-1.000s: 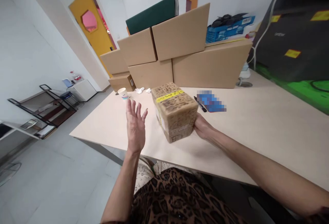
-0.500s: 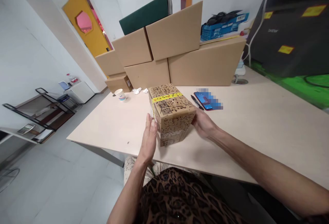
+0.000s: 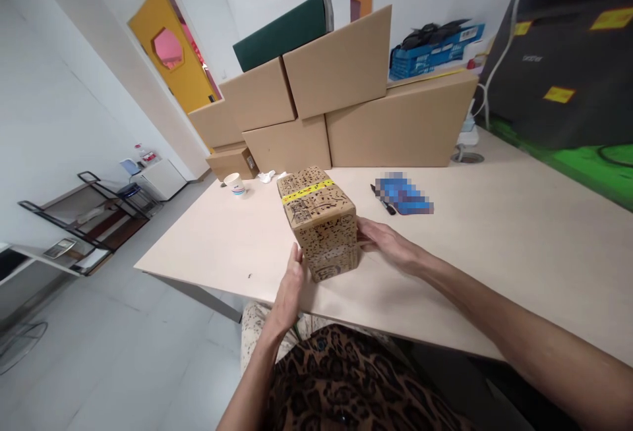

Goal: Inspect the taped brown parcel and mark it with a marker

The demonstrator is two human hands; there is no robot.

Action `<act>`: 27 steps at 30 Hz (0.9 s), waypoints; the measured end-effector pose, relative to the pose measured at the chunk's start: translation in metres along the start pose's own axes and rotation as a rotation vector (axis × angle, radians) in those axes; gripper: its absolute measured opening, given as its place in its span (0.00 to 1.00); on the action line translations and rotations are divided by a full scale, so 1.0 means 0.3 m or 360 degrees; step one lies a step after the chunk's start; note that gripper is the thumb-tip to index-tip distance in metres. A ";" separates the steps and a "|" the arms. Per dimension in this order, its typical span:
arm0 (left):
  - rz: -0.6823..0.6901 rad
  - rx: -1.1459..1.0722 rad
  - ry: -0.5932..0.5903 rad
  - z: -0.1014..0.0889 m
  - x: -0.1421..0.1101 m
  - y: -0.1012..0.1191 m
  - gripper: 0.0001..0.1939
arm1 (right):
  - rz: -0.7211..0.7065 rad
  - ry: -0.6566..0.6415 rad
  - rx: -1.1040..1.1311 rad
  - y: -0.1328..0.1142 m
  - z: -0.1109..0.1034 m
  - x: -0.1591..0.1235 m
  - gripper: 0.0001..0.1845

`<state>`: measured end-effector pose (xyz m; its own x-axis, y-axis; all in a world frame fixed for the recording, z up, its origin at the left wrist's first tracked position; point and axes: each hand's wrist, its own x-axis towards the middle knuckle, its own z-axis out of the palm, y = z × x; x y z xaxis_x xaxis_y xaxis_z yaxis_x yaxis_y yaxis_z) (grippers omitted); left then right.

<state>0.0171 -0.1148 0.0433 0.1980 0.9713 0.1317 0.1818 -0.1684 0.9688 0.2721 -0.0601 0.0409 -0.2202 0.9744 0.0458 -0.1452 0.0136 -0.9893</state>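
A cardboard box (image 3: 326, 243) with dark speckled print and a strip of yellow tape over its top stands on the near part of the table, between my hands. Against its lower left side lies my left hand (image 3: 291, 286), fingers fairly straight. My right hand (image 3: 390, 243) presses on the right side, its fingertips partly behind the box. Together the two hands hold it from both sides. Just beyond my right hand are a black pen (image 3: 383, 200) and a blurred-out blue item (image 3: 405, 195).
Large plain cardboard boxes (image 3: 386, 131) are stacked along the table's (image 3: 198, 240) back, a dark green box (image 3: 284, 32) on top. A paper cup (image 3: 235, 184) and crumpled tissue (image 3: 267, 176) sit at the back left. A black machine (image 3: 558, 62) stands at the right.
The box has turned between my hands and shifted slightly left, so its front face shows more squarely. My right hand has followed it leftward; my left hand sits slightly lower on its side.
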 end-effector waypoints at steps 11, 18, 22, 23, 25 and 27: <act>0.0145 0.0254 0.0156 -0.014 -0.058 0.168 0.48 | -0.0127 0.0139 0.0145 -0.138 0.013 -0.050 0.45; 0.0452 0.0226 0.0182 -0.001 -0.047 0.241 0.47 | -0.0477 0.0225 0.0185 -0.154 0.012 -0.051 0.35; 0.0480 0.0127 0.0151 0.002 0.010 0.256 0.49 | -0.0520 0.0191 0.0355 -0.160 0.016 -0.044 0.31; 0.0473 0.0089 0.0131 0.002 0.032 0.255 0.50 | -0.0521 0.0170 0.0418 -0.159 0.018 -0.042 0.31; 0.0490 -0.0016 0.0082 0.002 0.084 0.245 0.52 | -0.0516 0.0131 0.0544 -0.153 0.021 -0.037 0.31; 0.0538 -0.0154 0.0049 0.004 0.144 0.226 0.52 | -0.0500 0.0136 0.0632 -0.144 0.026 -0.029 0.31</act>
<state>0.0390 -0.0844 0.1143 0.2019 0.8681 0.4534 0.0185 -0.4663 0.8844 0.2729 -0.0709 0.0843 -0.0300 0.9520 0.3045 -0.5507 0.2385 -0.7999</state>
